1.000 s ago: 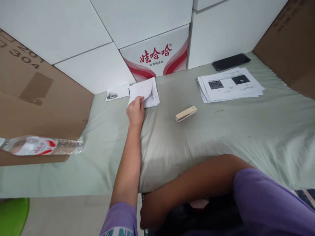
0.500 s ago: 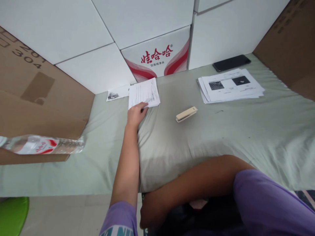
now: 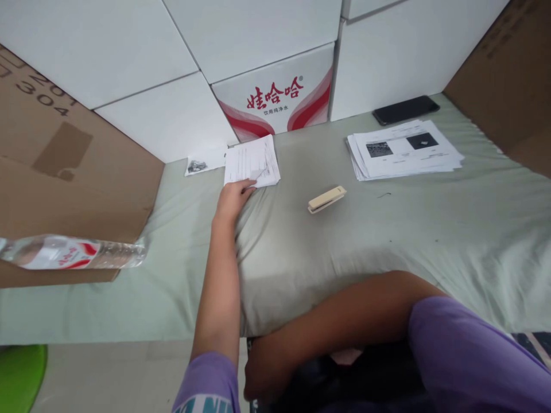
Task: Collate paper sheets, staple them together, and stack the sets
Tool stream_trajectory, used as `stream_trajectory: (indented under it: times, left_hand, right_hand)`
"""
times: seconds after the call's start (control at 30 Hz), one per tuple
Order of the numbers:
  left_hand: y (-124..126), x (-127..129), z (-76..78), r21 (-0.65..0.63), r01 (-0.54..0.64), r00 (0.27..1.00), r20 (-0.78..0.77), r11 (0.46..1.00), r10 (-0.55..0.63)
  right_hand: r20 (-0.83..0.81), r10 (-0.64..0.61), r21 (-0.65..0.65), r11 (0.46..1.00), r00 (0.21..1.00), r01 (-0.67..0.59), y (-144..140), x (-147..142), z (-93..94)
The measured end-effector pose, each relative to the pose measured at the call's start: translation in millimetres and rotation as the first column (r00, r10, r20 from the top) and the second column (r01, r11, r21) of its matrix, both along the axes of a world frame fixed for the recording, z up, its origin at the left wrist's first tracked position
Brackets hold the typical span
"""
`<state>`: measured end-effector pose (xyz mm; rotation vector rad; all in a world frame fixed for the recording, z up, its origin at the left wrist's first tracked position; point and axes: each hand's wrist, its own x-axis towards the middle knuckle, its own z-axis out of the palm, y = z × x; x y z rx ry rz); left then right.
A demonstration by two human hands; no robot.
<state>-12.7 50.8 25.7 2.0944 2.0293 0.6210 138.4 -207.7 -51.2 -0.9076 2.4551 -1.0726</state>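
Note:
My left hand (image 3: pixel 235 198) is at the near edge of a small stack of printed papers (image 3: pixel 247 160), its thumb and forefinger closed on the top sheet's near edge. A corner of that sheet looks turned up beside the fingertips. My right hand (image 3: pixel 267 367) rests low by my lap, below the front edge of the bed-like surface, in shadow with its fingers hidden. A cream stapler (image 3: pixel 327 199) lies to the right of the small stack, touched by neither hand.
A larger pile of printed sheets (image 3: pixel 400 158) lies at the right, with a black phone (image 3: pixel 406 110) behind it. A picture sheet (image 3: pixel 200 166) lies left of the small stack. A water bottle (image 3: pixel 77 253) lies by a cardboard box (image 3: pixel 77 189). White boxes (image 3: pixel 271 109) line the back.
My left hand has shifted slightly left along the near edge of the small stack. The turned-up corner shows more clearly. My right hand stays put.

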Motion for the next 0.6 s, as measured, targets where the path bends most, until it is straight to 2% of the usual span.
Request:
stream_trajectory:
  times: [0.23,0.37,0.6]
  left_hand:
    - [1.0,-2.8,0.7,0.007,0.014,1.0,0.015,1.0,-0.014]
    - [1.2,-1.8,0.6,0.003,0.006,1.0,-0.003,1.0,-0.006]
    - [5.3,1.7,-2.9,0.077,-0.061,0.994,-0.083,0.995,0.067]
  right_hand:
    - [-0.044,-0.037,-0.019,0.999,0.998,0.036,-1.8,-1.9,-1.5]
    - [-0.032,0.011,-0.001,1.0,0.999,-0.012,-1.0,-2.4,-0.8]
    - [-0.066,0.005,0.02,1.0,0.998,-0.004,-2.8,-2.6,-2.1]
